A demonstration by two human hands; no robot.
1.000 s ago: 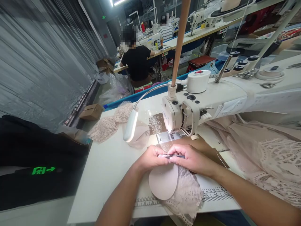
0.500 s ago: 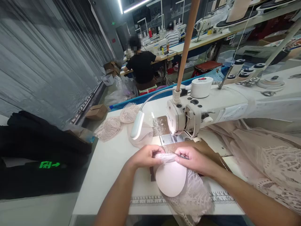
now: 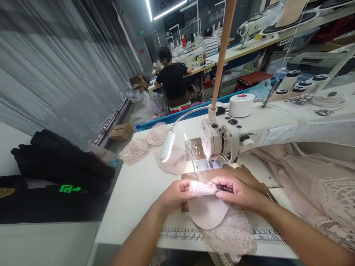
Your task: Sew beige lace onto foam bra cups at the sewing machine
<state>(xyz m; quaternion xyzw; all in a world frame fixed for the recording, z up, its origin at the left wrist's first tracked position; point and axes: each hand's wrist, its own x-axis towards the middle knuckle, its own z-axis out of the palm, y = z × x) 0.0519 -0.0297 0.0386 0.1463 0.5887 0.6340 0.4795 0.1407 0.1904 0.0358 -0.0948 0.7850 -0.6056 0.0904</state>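
My left hand (image 3: 177,194) pinches the left end of a folded strip of pale pink lace (image 3: 202,187) along the top of a smooth foam bra cup (image 3: 209,212). At the strip's right end is my right hand (image 3: 234,190), closed, with slim dark tweezers (image 3: 226,188) held in the fingers and their tip pointing left over the lace. Below the cup, a loose lace piece (image 3: 233,236) spreads over the table's front edge. The sewing machine's needle area (image 3: 212,164) lies just beyond both hands, under a lit lamp (image 3: 168,147).
Lace cups (image 3: 135,150) and a sheer piece (image 3: 173,160) lie at the table's left. Lace fabric (image 3: 313,184) is heaped on the right, beneath the machine arm (image 3: 277,114). A printed ruler (image 3: 177,234) runs along the front. A person (image 3: 172,79) sits farther back.
The view has shifted slightly, moving the scene rightward. The cup has tilted between my hands, the lace strip shows more broadly, and the tweezers stand out more in my right hand.
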